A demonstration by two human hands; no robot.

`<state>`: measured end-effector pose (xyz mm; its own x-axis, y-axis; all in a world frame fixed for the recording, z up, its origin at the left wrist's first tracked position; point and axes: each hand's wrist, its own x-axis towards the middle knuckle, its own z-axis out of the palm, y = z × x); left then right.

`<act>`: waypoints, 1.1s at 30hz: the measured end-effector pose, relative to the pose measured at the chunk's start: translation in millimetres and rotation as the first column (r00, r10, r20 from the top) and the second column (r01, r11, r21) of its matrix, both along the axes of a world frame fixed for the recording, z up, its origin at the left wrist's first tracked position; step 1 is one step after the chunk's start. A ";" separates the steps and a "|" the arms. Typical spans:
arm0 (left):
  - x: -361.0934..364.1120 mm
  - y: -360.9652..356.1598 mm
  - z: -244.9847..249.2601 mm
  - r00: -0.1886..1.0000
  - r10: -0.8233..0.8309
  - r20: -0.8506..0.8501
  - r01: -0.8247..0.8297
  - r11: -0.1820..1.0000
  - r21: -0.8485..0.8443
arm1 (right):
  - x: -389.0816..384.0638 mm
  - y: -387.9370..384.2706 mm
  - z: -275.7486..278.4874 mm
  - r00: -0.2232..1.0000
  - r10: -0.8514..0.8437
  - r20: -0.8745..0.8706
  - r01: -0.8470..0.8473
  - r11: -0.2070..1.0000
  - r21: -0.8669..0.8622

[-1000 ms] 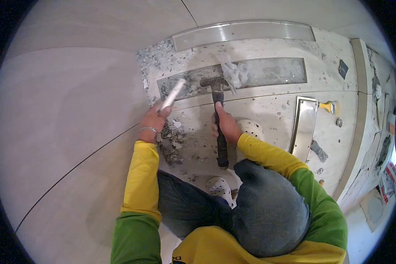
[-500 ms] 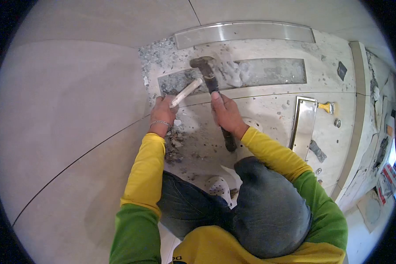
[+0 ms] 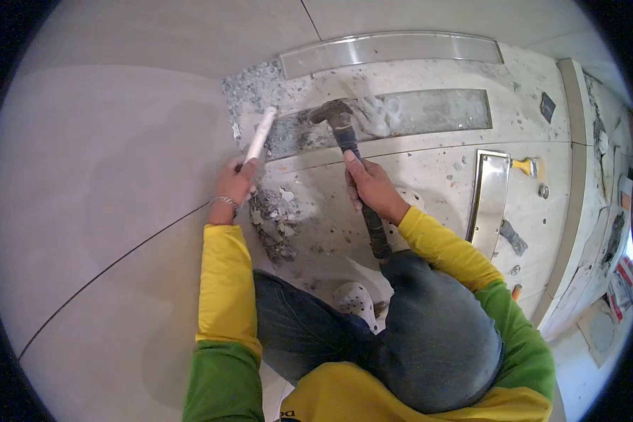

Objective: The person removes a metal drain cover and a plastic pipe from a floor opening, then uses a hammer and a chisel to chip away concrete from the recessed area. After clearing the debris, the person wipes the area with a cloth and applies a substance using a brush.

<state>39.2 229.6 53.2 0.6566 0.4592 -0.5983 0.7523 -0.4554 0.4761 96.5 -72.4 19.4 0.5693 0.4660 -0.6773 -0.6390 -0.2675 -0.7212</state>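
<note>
My right hand (image 3: 370, 186) grips the dark handle of a hammer (image 3: 347, 138); its head rests over the long rough slot (image 3: 429, 112) cut in the floor. My left hand (image 3: 233, 181) holds a pale chisel (image 3: 259, 135) that points up and away, its tip at the left end of the slot, beside chipped grey concrete. Both arms wear yellow and green sleeves. I squat over the spot, with my knees in jeans below.
Broken rubble (image 3: 274, 224) lies between my hands. A steel drain channel (image 3: 390, 49) lies beyond the slot, a steel cover (image 3: 489, 200) to the right. A yellow-handled scraper (image 3: 522, 166) and small bits sit at right. Smooth tiles (image 3: 105, 176) spread left.
The chisel has swung from leaning right to pointing up at the slot's left end, and my left hand shifted left. The hammer head moved slightly right and lower, over the slot.
</note>
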 end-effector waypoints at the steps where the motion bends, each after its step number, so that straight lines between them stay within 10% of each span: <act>1: 1.2 0.8 19.5 0.980 0.171 -0.104 -0.184 0.973 -0.136 | 5.5 -1.2 6.5 0.999 -0.019 -0.037 0.020 1.000 0.015; 18: 11.6 7.3 8.8 0.921 -0.031 -0.388 -0.098 0.946 -0.308 | 22.9 6.6 0.9 0.976 0.089 -0.199 -0.095 0.995 -0.024; 27: 59.9 -9.4 22.1 0.851 -0.293 -0.437 0.190 0.946 -0.264 | 65.0 16.8 51.6 0.982 -0.011 0.188 -0.011 0.993 0.118; 33: 82.5 -8.6 30.5 0.775 -0.331 -0.538 0.208 0.938 -0.277 | 45.2 19.2 22.4 0.985 0.101 0.140 -0.080 0.986 -0.146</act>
